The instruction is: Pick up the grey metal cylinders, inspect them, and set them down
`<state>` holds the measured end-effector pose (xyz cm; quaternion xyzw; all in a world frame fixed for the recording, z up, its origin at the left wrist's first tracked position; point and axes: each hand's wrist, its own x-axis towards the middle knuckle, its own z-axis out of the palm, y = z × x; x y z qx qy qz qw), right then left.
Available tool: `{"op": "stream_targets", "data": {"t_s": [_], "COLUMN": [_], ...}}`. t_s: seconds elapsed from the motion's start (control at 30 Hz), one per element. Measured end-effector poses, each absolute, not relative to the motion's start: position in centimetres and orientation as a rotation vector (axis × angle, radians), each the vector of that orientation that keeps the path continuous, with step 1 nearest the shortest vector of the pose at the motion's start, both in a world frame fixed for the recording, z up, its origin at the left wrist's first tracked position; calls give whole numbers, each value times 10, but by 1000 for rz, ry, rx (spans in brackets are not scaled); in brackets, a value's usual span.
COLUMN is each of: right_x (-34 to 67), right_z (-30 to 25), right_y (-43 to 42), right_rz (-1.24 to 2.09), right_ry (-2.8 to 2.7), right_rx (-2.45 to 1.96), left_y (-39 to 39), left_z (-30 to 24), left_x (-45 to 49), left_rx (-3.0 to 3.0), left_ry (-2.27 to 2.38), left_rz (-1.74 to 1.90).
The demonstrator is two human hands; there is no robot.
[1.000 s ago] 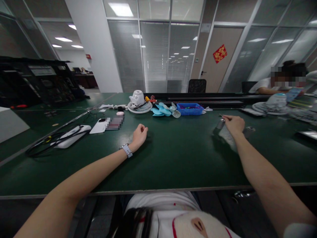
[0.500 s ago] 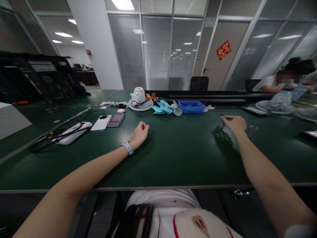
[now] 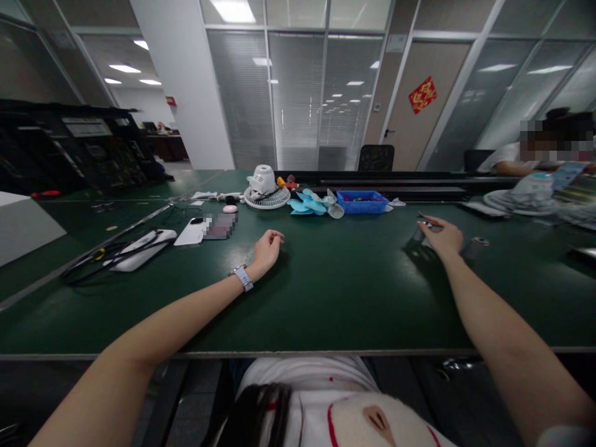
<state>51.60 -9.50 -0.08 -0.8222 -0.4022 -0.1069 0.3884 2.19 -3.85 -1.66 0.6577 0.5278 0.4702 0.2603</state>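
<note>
My left hand (image 3: 266, 249) rests on the dark green table (image 3: 335, 292), fingers loosely curled with nothing in them, a watch (image 3: 242, 277) on the wrist. Farther right, my right hand (image 3: 443, 236) lies on the table with its fingertips pinched on a small thin metal piece (image 3: 423, 220) that I cannot make out. A small grey cylinder (image 3: 475, 245) lies just right of that hand. Nearest the left hand are a white phone (image 3: 190, 232) and a blurred card.
At the table's far side stand a white fan body on its grille (image 3: 263, 189), light blue fan blades (image 3: 308, 205) and a blue tray (image 3: 362, 202). A white device with black cables (image 3: 135, 249) lies at the left. Another person (image 3: 531, 158) sits at the far right.
My left fingers have uncurled slightly. My right hand has stayed in place, still pinching the small piece. The view has shifted a little.
</note>
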Motion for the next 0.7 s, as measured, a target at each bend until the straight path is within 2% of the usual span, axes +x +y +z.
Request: {"op": "stream_targets", "data": {"t_s": [0.23, 0.57, 0.7], "right_x": [520, 537, 536], "right_z": [-11, -19, -18], "right_y": [-92, -75, -73], "right_rz": [-233, 139, 172], "right_ry": [-1042, -770, -744], "right_rx": [-2185, -2015, -1987], "left_y": [-36, -40, -40], "left_z": [-19, -17, -16], "left_x": [22, 22, 23], "left_rx": [1786, 1792, 1786], "left_ry": [1407, 1419, 1424], "left_rz": [1274, 1267, 1265]}}
